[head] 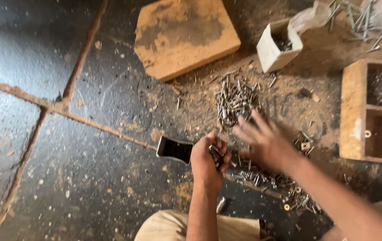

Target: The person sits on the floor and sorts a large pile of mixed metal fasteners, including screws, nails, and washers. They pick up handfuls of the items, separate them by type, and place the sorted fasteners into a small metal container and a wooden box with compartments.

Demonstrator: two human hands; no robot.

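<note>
We see a dark, curved metal piece [174, 150] gripped in our left hand [206, 161], sticking out to the left of the fist; the fingers are closed around its near end together with what looks like a few screws, though that part is too small to tell for sure. Just to the right, our right hand [262, 142] is open, fingers spread and blurred, hovering over the scattered screws [235, 100] on the floor [43, 89]. More loose screws and small fittings [284, 187] lie beneath and behind the right wrist. Beyond the hands, past the screw pile, a small cardboard box [275, 47] stands tilted with its top open. To its left, further from the left hand, a worn wooden block [184, 35] lies flat. To the right of the right hand sits a wooden compartment tray [354, 111], with fasteners in its far section. The floor is dark, dusty with sawdust, and crossed by rusty seams.
</note>
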